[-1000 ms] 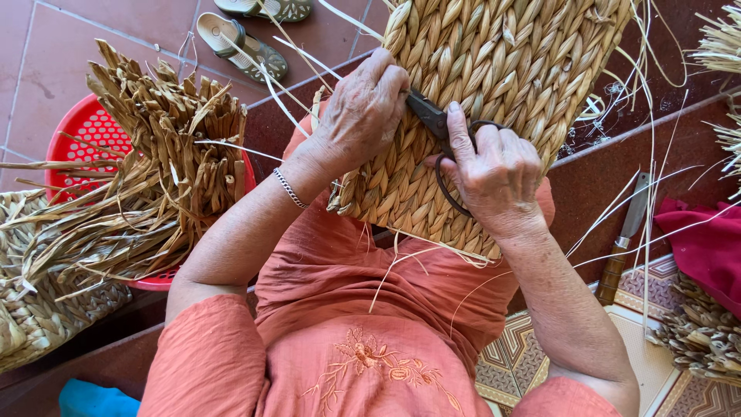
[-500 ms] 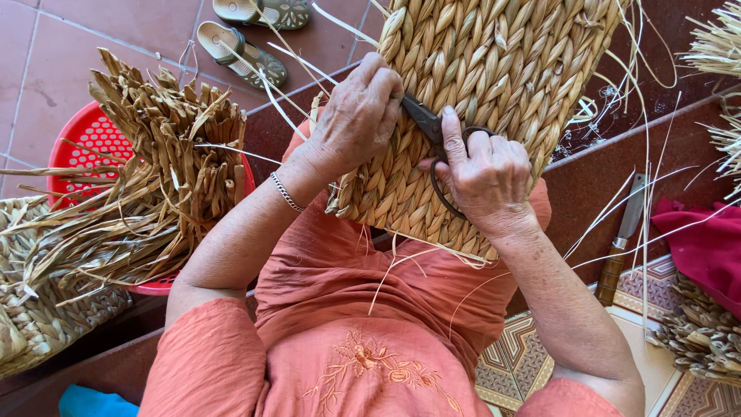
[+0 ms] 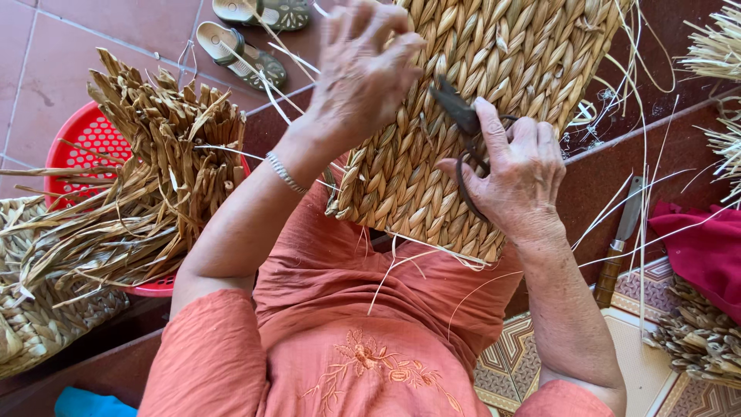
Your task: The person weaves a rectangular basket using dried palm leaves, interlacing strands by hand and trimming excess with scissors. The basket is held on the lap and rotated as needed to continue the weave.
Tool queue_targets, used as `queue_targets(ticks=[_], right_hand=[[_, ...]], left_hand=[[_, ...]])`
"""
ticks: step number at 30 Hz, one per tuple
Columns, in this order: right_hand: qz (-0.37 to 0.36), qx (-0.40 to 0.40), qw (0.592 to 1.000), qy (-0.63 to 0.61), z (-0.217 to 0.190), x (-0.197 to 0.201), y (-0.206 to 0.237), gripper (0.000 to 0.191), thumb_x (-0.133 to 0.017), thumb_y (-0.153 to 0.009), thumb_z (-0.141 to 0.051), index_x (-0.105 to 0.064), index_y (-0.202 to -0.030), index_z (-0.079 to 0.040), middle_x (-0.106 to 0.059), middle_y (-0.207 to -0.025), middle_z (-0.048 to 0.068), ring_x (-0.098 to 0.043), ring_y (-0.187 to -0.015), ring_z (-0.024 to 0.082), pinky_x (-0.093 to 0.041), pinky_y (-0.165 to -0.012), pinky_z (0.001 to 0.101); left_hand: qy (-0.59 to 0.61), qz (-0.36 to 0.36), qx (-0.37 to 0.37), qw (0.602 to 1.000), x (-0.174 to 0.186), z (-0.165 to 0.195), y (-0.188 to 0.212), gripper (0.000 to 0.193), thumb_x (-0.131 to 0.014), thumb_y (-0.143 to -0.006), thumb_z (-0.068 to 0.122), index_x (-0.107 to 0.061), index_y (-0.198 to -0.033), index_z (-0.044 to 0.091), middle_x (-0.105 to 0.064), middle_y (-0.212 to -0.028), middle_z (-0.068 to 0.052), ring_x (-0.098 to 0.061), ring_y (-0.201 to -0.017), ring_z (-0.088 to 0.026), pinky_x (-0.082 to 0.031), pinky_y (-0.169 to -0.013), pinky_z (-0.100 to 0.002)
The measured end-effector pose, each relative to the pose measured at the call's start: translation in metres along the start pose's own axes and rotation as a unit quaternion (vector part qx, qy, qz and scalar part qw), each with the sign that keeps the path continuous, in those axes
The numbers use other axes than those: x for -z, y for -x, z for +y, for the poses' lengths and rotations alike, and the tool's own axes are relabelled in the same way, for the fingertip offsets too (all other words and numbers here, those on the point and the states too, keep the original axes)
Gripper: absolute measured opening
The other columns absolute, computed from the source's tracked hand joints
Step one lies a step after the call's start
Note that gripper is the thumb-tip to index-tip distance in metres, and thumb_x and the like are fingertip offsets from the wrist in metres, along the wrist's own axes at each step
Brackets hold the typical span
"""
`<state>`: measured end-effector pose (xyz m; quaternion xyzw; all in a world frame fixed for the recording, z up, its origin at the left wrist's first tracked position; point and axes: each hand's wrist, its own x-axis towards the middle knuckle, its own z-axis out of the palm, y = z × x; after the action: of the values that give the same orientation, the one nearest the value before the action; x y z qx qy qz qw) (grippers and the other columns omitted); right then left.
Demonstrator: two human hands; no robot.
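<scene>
Both hands (image 3: pixel 363 69) on woven basket (image 3: pixel 471 100) — scissors (image 3: pixel 463 127) seemingly gripped

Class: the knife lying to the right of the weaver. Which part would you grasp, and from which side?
Probably the wooden handle of the knife, the lower end nearest the person, approached from above. The blade points away toward the loose straw strands, and the handle lies bare on the dark ledge.

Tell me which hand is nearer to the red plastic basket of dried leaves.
Left. The left hand rests on the woven mat, with only open floor between it and the red basket. The right hand, holding dark scissors, is farther across the mat.
</scene>
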<state>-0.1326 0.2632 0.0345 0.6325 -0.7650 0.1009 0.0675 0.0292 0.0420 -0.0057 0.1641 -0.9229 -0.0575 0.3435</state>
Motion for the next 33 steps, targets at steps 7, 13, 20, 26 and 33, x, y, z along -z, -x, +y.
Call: queue_targets(ticks=[7, 13, 20, 26, 33], right_hand=[[0.013, 0.026, 0.999, 0.034, -0.004, -0.001, -0.002, 0.081, -0.081, -0.088, -0.062, -0.06, -0.149, -0.014, -0.05, -0.09, 0.009, -0.055, -0.084, 0.025, -0.046, -0.071, 0.0438], [0.021, 0.06, 0.997, 0.054, -0.007, -0.015, -0.006, 0.074, -0.079, -0.094, -0.056, -0.062, -0.149, -0.009, -0.052, -0.08, 0.006, -0.061, -0.07, 0.021, -0.048, -0.059, 0.0373], [0.008, 0.074, 0.996, 0.046, -0.004, -0.021, -0.001, 0.074, -0.074, -0.098, -0.056, -0.062, -0.147, -0.002, -0.053, -0.074, 0.003, -0.059, -0.059, 0.017, -0.049, -0.054, 0.0343], [-0.006, -0.052, 0.995, -0.09, 0.018, -0.01, 0.015, 0.091, -0.077, -0.093, -0.062, -0.055, -0.155, -0.001, -0.056, -0.082, 0.005, -0.059, -0.07, 0.02, -0.052, -0.058, 0.0343], [0.002, -0.061, 0.997, -0.045, 0.025, 0.004, 0.039, 0.082, -0.082, -0.093, -0.06, -0.058, -0.152, -0.008, -0.054, -0.098, 0.009, -0.061, -0.093, 0.025, -0.054, -0.077, 0.0425]], left_hand=[[0.142, -0.048, 0.023, 0.988, -0.004, 0.004, -0.017, 0.014, -0.082, -0.097, 0.021, -0.072, -0.095, 0.012, -0.061, -0.101, -0.001, -0.054, -0.105, -0.021, -0.038, -0.09, -0.039], [0.216, -0.054, 0.04, 0.974, 0.001, 0.003, -0.01, 0.012, -0.083, -0.096, 0.018, -0.073, -0.094, 0.012, -0.063, -0.099, 0.001, -0.056, -0.104, -0.021, -0.037, -0.09, -0.038], [0.267, -0.044, 0.113, 0.956, 0.003, 0.003, -0.023, 0.015, -0.075, -0.102, 0.008, -0.068, -0.088, 0.008, -0.064, -0.085, 0.0, -0.059, -0.087, -0.016, -0.044, -0.076, -0.035], [0.302, -0.043, 0.197, 0.932, 0.03, 0.005, -0.008, 0.022, -0.051, -0.098, -0.005, -0.058, -0.118, 0.003, -0.062, -0.086, -0.003, -0.063, -0.08, -0.015, -0.054, -0.072, -0.032], [0.144, -0.116, -0.054, 0.981, 0.015, 0.038, 0.017, 0.017, -0.064, -0.092, -0.006, -0.067, -0.104, 0.005, -0.055, -0.103, -0.01, -0.057, -0.1, -0.025, -0.052, -0.087, -0.039]])
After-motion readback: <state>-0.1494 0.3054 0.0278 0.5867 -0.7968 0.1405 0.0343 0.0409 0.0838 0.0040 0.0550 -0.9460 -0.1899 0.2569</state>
